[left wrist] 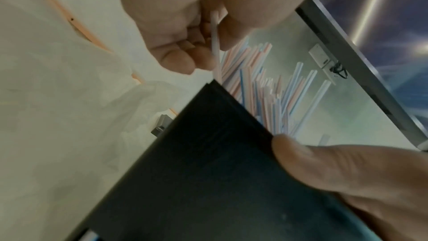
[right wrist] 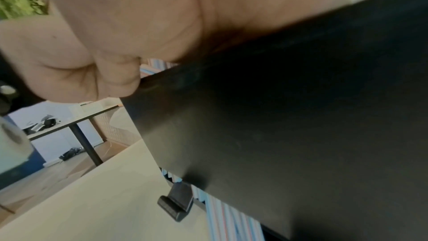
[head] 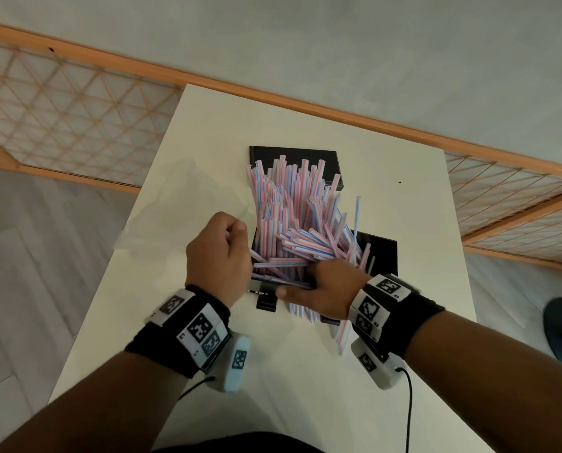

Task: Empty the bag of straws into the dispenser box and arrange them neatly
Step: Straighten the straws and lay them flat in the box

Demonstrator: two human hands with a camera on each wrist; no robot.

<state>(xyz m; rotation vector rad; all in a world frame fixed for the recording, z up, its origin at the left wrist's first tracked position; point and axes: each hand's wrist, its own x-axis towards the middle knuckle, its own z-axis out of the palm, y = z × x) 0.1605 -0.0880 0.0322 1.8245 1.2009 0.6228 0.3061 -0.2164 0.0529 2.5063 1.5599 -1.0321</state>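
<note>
Both hands are seen at the near end of the dispenser box, low over the near half of the table. The left hand is curled into a loose fist at the box's left side, and one thin straw is pinched between its thumb and fingers in the left wrist view. The right hand is laid on the pile at the box's near edge, with its fingers tucked in among the straws and its thumb stretched along the front. Whether those fingers are closed on any straws cannot be told.

The black box is set near the middle of the white table. It is filled with pink, blue and white striped straws. They are not lined up. Many are stuck up and fanned toward the far edge, and some are laid flat and crossed over near the hands. A few straws are spilled over the near rim and hang out by the right wrist. A small black foot under the box is seen in the right wrist view, standing on the table.

The clear bag is left crumpled on the table just to the left of the box, near the table's left edge.

Marked bands are worn on both wrists.
</note>
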